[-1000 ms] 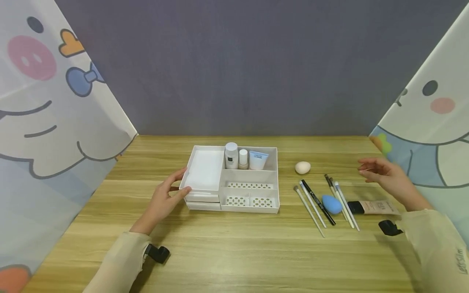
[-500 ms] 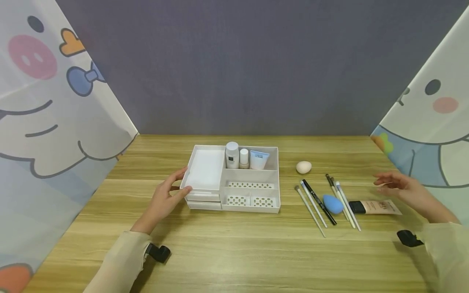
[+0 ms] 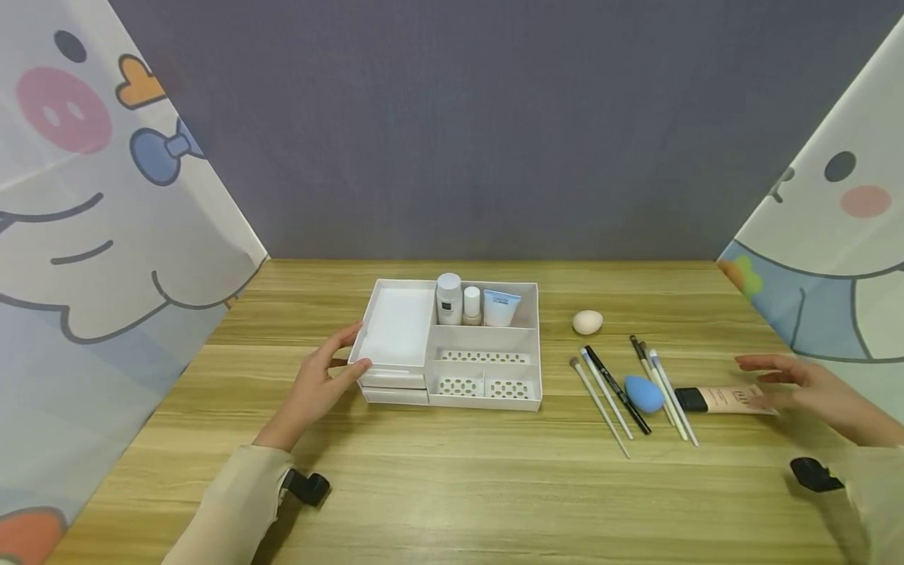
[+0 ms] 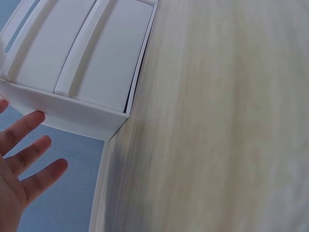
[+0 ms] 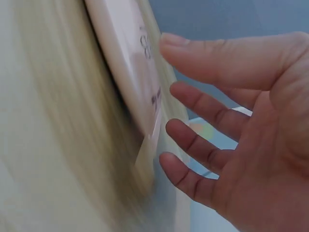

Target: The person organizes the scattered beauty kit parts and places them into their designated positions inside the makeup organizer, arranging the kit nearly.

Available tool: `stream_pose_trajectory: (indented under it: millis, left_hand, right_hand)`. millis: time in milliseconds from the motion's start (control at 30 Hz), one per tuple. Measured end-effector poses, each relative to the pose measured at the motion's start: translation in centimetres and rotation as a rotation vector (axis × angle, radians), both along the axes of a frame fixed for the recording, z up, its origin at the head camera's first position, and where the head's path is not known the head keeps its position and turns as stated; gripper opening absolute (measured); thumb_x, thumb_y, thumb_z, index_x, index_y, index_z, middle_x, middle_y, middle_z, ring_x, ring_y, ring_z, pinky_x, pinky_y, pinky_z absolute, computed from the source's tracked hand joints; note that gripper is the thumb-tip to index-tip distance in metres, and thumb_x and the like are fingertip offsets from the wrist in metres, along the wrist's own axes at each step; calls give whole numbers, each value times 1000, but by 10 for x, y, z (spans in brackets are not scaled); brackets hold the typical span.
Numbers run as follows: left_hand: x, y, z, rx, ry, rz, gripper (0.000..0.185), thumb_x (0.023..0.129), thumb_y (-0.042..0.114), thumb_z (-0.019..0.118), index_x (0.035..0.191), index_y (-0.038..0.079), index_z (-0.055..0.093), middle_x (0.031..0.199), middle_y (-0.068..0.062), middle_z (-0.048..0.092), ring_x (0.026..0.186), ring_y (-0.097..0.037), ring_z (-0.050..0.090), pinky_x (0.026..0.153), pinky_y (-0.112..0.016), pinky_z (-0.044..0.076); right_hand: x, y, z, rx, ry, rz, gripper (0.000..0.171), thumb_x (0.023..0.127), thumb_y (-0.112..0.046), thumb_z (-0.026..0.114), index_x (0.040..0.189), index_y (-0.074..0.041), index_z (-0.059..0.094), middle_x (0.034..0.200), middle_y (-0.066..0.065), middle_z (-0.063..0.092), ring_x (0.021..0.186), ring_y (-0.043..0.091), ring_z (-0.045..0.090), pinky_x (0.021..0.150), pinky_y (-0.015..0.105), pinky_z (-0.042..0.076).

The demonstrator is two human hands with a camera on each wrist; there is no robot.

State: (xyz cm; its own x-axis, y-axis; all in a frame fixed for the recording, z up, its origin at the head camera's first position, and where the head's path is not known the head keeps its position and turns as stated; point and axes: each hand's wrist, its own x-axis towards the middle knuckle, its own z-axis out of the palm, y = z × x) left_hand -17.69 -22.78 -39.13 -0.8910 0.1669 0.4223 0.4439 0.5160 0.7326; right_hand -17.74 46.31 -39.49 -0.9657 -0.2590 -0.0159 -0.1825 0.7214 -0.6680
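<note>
A white plastic makeup organizer (image 3: 483, 402) stands on the wooden table. My left hand (image 3: 318, 392) rests against its left side, thumb at the front corner; the left wrist view shows the fingers (image 4: 42, 181) extended and spread beside the wall of the drawer unit (image 4: 72, 116). A beige cosmetic tube (image 3: 730, 399) with a black cap lies at the right. Over its far end hovers my right hand (image 3: 812, 392), holding nothing. In the right wrist view the thumb and fingers are parted, with the tube (image 5: 128, 53) just beyond the fingertips.
Inside the organizer's back compartment stand a white bottle (image 3: 448, 302), a small white-capped bottle (image 3: 472, 304) and a light blue tube (image 3: 500, 308). Several brushes (image 3: 600, 408), a black pen (image 3: 617, 390), a blue sponge (image 3: 643, 394) and a cream egg-shaped sponge (image 3: 588, 322) lie right of it.
My right hand has moved right and toward the near edge, from above and behind the beige tube to its far end. The left hand stays at the organizer.
</note>
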Motion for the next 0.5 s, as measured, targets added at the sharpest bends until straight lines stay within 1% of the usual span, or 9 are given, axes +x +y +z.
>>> stream_pose_trajectory:
  millis: [133, 167, 233, 300, 367, 400, 433, 467, 500]
  left_hand:
    - [0, 0, 0, -5, 4, 2, 58, 92, 6, 70, 145, 6, 49, 135, -19, 59, 120, -31, 55, 86, -55, 52]
    - [0, 0, 0, -6, 6, 2, 57, 91, 6, 70, 145, 6, 49, 135, -19, 59, 120, -31, 55, 86, -55, 52]
    - [-1, -1, -1, -9, 9, 2, 57, 91, 6, 69, 145, 6, 49, 136, -19, 58, 120, -32, 55, 86, -55, 52]
    - [0, -1, -1, -13, 11, 3, 57, 91, 6, 69, 145, 6, 49, 136, -19, 59, 120, -32, 55, 86, -54, 52]
    - [-1, 0, 0, -20, 15, 3, 57, 91, 6, 69, 145, 5, 50, 135, -19, 59, 120, -31, 55, 86, -52, 53]
    - [-1, 0, 0, -22, 16, 4, 57, 92, 6, 69, 145, 5, 50, 135, -19, 59, 120, -31, 55, 86, -50, 53]
    - [-1, 0, 0, -24, 16, 3, 57, 92, 6, 69, 145, 5, 50, 135, -18, 59, 120, -31, 55, 86, -48, 54]
    - [-1, 1, 0, -26, 17, 4, 57, 92, 6, 69, 145, 5, 50, 135, -18, 59, 120, -31, 56, 85, -46, 54]
    - [-1, 1, 0, -27, 17, 4, 57, 92, 6, 69, 145, 5, 50, 135, -18, 59, 120, -30, 55, 85, -44, 54]
  right_hand:
    - [1, 6, -6, -12, -55, -14, 51, 89, -8, 72, 136, -10, 53, 116, -44, 39, 97, -18, 43, 68, 21, 49]
    - [1, 7, -6, -11, -58, -17, 51, 89, -8, 73, 136, -6, 52, 116, -44, 39, 96, -18, 43, 68, 21, 49]
    - [1, 8, -7, -1, -48, -19, 49, 86, -6, 74, 132, -12, 56, 115, -43, 41, 95, -18, 43, 68, 19, 48]
    - [2, 7, -6, 43, -48, -27, 48, 85, -8, 76, 130, -12, 59, 118, -31, 50, 93, -17, 43, 68, 18, 47]
    - [2, 7, -4, 81, -55, -32, 48, 85, -9, 77, 130, -9, 61, 121, -9, 59, 91, -17, 44, 68, 19, 47]
    - [3, 7, -3, 97, -62, -34, 48, 85, -9, 77, 130, -8, 61, 122, 3, 61, 91, -16, 44, 68, 19, 47]
    - [3, 7, -2, 119, -71, -45, 49, 85, -11, 77, 130, -2, 61, 120, 13, 61, 90, -16, 45, 68, 19, 47]
    - [3, 7, -2, 132, -81, -53, 50, 85, -13, 77, 130, 1, 60, 119, 19, 60, 89, -15, 45, 67, 20, 47]
    - [2, 7, -1, 136, -87, -56, 51, 86, -14, 77, 131, 2, 59, 119, 20, 60, 88, -15, 46, 67, 21, 48]
